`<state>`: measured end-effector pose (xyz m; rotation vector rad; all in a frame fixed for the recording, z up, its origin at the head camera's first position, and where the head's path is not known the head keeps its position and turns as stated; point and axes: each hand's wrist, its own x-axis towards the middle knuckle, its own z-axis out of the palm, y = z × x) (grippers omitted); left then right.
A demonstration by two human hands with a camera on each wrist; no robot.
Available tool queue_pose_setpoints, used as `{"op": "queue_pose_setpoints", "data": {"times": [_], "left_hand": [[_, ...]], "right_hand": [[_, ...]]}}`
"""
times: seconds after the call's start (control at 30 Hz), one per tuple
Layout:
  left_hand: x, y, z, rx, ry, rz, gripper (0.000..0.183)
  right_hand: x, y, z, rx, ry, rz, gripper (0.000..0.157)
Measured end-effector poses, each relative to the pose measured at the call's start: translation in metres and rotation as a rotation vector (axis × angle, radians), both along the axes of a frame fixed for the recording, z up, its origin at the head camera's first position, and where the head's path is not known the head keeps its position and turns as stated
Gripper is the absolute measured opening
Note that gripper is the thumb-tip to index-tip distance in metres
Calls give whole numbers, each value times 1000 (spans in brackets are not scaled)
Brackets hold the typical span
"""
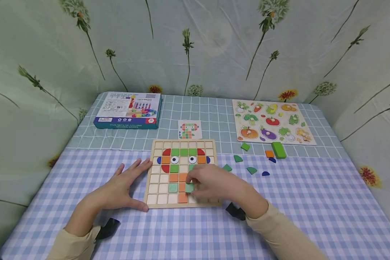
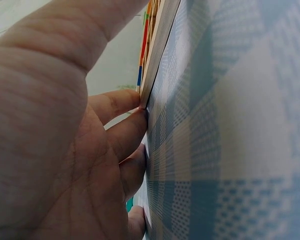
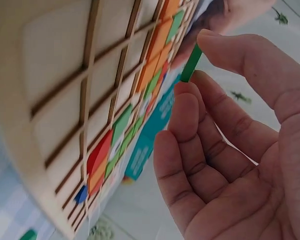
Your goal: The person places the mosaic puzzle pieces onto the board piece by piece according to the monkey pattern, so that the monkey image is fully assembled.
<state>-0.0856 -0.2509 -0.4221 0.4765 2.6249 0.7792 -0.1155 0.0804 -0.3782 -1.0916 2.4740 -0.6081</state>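
A wooden grid board lies on the checked cloth, with red, green, orange and blue pieces and two eye tiles in its cells. My right hand pinches a green square tile between thumb and fingers over the lower middle cells. In the right wrist view the green tile is edge-on, its far end beyond the fingertips. My left hand is spread at the board's left side, thumb at the lower left corner and fingertips along the edge. Some right-side cells are hidden behind my right hand.
A small printed pattern card lies just behind the board. Loose green quarter-circle pieces, a green block, an orange square and blue half-circles are scattered right. Farther back are a boxed bead set and a vegetable puzzle board.
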Motion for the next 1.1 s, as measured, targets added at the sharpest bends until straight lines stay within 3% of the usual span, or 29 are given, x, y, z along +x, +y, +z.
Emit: {"op": "queue_pose_setpoints", "data": {"times": [0.23,0.57,0.77,1.1], "left_hand": [[0,0,1,-1,-4,-2,138],[0,0,1,-5,-6,3,137],[0,0,0,1,-4,4,137],[0,1,1,15,-6,-1,137]], "right_hand": [[2,-18,-4,4,-52,76,19],[2,-32,-12,6,-9,159,15],[2,-36,-13,20,-20,176,19],[4,-42,-13,55,43,204,18]]}}
